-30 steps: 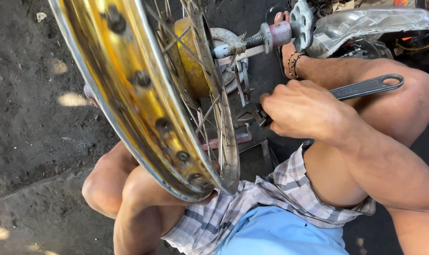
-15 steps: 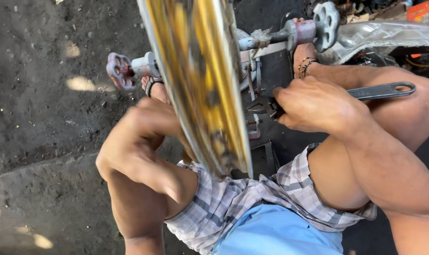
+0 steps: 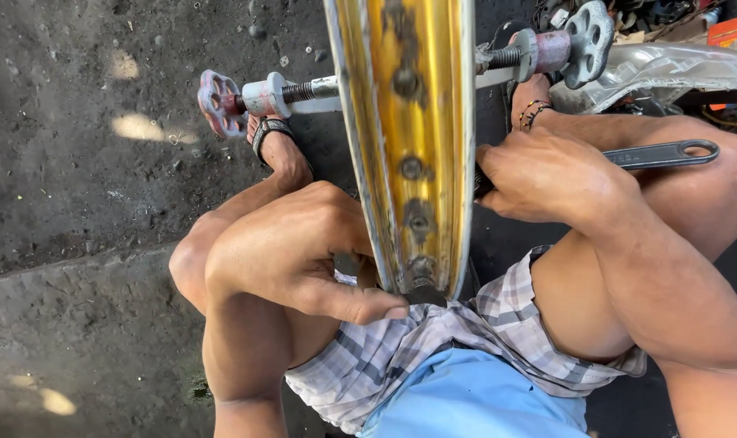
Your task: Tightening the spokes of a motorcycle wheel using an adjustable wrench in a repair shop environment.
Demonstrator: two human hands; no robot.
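A gold-coloured wheel rim [image 3: 409,122] with spoke nipples stands edge-on between my knees, mounted on a threaded axle with two red-and-grey hand knobs [image 3: 221,101]. My left hand [image 3: 291,255] grips the near edge of the rim, thumb pressed along its lower left side. My right hand [image 3: 551,174] is closed around the head end of a grey metal wrench [image 3: 668,152], held against the right side of the rim. The wrench handle sticks out to the right over my thigh. Its jaw is hidden behind the rim and my fingers.
Dark oily concrete ground [image 3: 84,211] lies to the left. A crumpled silver metal part [image 3: 676,69] and clutter sit at the top right. My sandalled foot [image 3: 275,142] rests under the left knob, my other foot [image 3: 532,101] under the right one.
The view has swung so the rim now faces edge-on and centred. My left hand came up and took hold of the rim's near edge. My right hand keeps the wrench.
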